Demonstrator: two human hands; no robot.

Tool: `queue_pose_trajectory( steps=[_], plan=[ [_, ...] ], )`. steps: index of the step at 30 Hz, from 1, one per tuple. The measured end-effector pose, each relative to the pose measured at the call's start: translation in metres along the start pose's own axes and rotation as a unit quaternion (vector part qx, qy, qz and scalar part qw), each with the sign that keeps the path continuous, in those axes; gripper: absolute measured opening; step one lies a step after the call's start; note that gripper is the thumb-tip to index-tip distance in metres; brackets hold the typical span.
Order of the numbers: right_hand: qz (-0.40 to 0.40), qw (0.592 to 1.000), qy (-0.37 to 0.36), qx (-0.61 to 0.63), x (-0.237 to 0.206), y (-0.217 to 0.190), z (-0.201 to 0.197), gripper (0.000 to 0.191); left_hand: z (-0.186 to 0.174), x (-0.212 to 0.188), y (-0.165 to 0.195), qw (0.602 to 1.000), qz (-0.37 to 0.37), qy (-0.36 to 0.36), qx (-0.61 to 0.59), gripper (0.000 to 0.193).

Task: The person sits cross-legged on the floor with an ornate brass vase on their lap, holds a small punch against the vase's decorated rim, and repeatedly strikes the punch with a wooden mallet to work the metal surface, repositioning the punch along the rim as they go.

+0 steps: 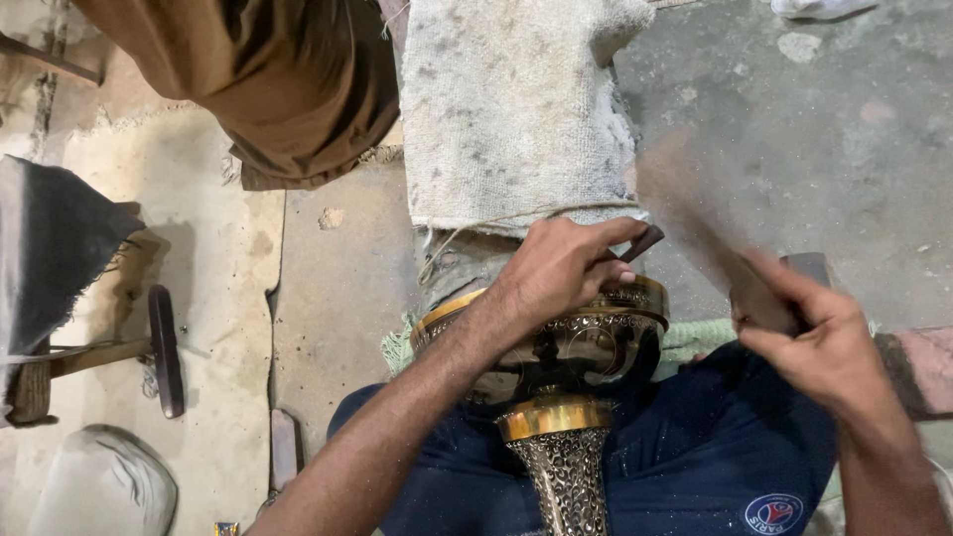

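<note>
Left hand (561, 263) curled around a small dark punch or chisel (640, 241), fingers pinching it down near the rim of a brass vessel (566, 333). Tip of the tool hidden behind the fingers, so can't tell exactly where it meets the metal. Right hand (824, 342) closed around the handle of a hammer (715, 248), mid-swing and blurred into a brownish streak, up and off to the side of the left hand, well apart from the punch.

Directly under the left hand: the vessel lying in the lap, wide gold-coloured rim band with pierced filigree below it, then a narrower polished gold collar and a dark patterned stem (568, 476) running back toward the body. Resting on dark blue clothing (715, 447) speckled with fine metal dust, with a round badge low on the fabric near the right forearm.

Just beyond the left hand, a grubby off-white towel (516, 109) draped over some kind of post or block, frayed threads hanging off its lower edge, a bit of pale green fabric (695, 333) peeking out beside the vessel.

Further out past the left forearm: another hammer (164, 347) with a wooden handle lying on the dusty concrete floor (338, 268), dark cloth (50, 248) at the far edge, brown garment (278, 79) bunched up top.
</note>
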State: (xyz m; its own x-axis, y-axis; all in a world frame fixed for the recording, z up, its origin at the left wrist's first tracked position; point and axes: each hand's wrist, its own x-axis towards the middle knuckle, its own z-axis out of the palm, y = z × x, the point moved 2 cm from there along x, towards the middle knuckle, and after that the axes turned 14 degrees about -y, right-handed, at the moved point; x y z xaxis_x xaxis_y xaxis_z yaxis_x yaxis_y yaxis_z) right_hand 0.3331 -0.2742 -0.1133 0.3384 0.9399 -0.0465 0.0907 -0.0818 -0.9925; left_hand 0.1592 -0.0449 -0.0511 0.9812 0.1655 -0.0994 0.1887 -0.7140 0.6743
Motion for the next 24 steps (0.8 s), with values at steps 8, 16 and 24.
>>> queue_pose_trajectory(
  steps=[8,16,24],
  plan=[
    [0.02,0.994,0.04,-0.096,-0.002,0.007,-0.004,0.075,-0.002,0.001,0.0,1.0,0.001,-0.002,0.01,0.045],
    [0.045,0.988,0.002,-0.146,0.0,0.011,-0.007,0.079,0.001,0.001,-0.004,1.0,-0.004,-0.031,0.002,0.044],
    [0.019,0.99,-0.001,-0.143,0.0,-0.004,-0.001,0.064,-0.001,0.0,-0.005,0.999,-0.018,-0.047,0.01,0.042]
  ],
)
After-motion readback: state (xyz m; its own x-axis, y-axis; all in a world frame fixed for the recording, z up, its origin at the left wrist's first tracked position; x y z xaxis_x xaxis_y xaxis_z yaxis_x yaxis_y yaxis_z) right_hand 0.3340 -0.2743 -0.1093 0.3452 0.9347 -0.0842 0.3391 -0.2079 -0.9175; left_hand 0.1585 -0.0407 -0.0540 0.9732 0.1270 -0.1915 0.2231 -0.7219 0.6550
